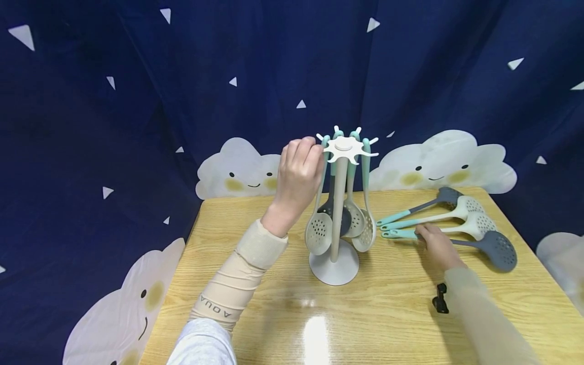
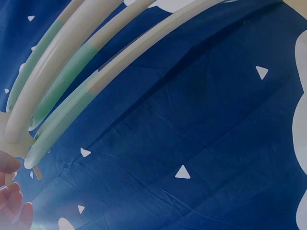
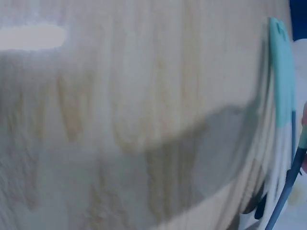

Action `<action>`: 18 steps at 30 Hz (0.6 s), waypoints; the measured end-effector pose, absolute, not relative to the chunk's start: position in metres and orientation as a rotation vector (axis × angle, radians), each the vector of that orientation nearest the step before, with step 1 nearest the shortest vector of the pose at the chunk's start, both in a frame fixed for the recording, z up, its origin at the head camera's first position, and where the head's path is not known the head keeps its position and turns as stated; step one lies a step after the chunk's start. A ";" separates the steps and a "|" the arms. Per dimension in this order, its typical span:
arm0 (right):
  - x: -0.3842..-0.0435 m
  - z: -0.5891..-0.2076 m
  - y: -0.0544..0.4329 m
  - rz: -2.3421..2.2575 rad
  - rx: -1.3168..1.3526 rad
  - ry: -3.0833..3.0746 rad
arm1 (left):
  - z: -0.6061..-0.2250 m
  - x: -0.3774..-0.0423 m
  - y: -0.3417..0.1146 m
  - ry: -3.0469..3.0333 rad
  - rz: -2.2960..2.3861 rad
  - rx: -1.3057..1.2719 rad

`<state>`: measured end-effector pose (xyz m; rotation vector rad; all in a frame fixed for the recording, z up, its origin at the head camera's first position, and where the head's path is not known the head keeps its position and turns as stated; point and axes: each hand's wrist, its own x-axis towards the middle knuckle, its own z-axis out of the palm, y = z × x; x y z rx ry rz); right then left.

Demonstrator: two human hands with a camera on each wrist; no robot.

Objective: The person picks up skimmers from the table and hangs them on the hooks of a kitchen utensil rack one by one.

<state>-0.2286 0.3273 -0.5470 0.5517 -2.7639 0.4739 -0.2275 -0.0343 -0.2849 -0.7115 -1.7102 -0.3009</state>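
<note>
A white utensil rack (image 1: pixel 336 274) with a star-shaped hook top stands on the table. Several utensils with mint-green handles hang from it, among them a pale skimmer (image 1: pixel 318 238). My left hand (image 1: pixel 298 167) is at the rack's left side, its thumb and fingers pinching one of the hook arms, as the left wrist view shows with the fingers (image 2: pixel 9 196) at its edge. To the right, my right hand (image 1: pixel 439 249) grips a dark grey skimmer (image 1: pixel 502 251) where its green handle meets the shaft. That handle (image 3: pixel 303 139) shows in the right wrist view.
Beside my right hand lie two pale skimmers, the nearer one (image 1: pixel 481 223) and the farther one (image 1: pixel 470 204), plus a dark utensil (image 1: pixel 449 195) behind them. The wooden table (image 1: pixel 388 314) ends at a navy curtain (image 1: pixel 255 66) with cloud shapes.
</note>
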 end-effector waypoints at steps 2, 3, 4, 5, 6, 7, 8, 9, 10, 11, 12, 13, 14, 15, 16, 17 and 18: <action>-0.229 -0.541 0.329 0.497 0.516 -2.771 | -0.285 -0.228 -0.034 -1.711 -0.301 -0.711; -0.230 -0.538 0.329 0.515 0.496 -2.773 | -0.285 -0.228 -0.034 -1.710 -0.301 -0.711; -0.230 -0.535 0.329 0.527 0.477 -2.774 | -0.285 -0.228 -0.034 -1.710 -0.301 -0.710; -0.231 -0.533 0.328 0.535 0.462 -2.770 | -0.286 -0.228 -0.034 -1.710 -0.300 -0.709; -0.231 -0.530 0.328 0.545 0.449 -2.763 | -0.286 -0.228 -0.034 -1.710 -0.301 -0.709; -0.232 -0.527 0.327 0.546 0.442 -2.752 | -0.286 -0.228 -0.034 -1.711 -0.302 -0.709; -0.232 -0.524 0.326 0.538 0.436 -2.734 | -0.286 -0.228 -0.034 -1.712 -0.303 -0.710; -0.233 -0.521 0.325 0.532 0.437 -2.715 | -0.286 -0.228 -0.034 -1.713 -0.303 -0.711; -0.234 -0.518 0.323 0.513 0.438 -2.691 | -0.286 -0.228 -0.034 -1.714 -0.304 -0.712; -0.235 -0.514 0.321 0.504 0.438 -2.668 | -0.286 -0.228 -0.034 -1.715 -0.305 -0.713; -0.236 -0.510 0.319 0.500 0.434 -2.648 | -0.286 -0.228 -0.034 -1.716 -0.306 -0.714; -0.237 -0.506 0.316 0.493 0.428 -2.625 | -0.286 -0.228 -0.034 -1.717 -0.306 -0.715; -0.238 -0.501 0.314 0.494 0.421 -2.600 | -0.286 -0.228 -0.034 -1.718 -0.307 -0.716; -0.239 -0.497 0.311 0.496 0.414 -2.570 | -0.286 -0.228 -0.034 -1.718 -0.307 -0.715; -0.239 -0.492 0.307 0.505 0.404 -2.541 | -0.286 -0.228 -0.034 -1.717 -0.307 -0.716; -0.240 -0.486 0.304 0.516 0.395 -2.509 | -0.286 -0.228 -0.034 -1.716 -0.308 -0.716; -0.240 -0.481 0.301 0.535 0.384 -2.480 | -0.286 -0.228 -0.034 -1.716 -0.308 -0.716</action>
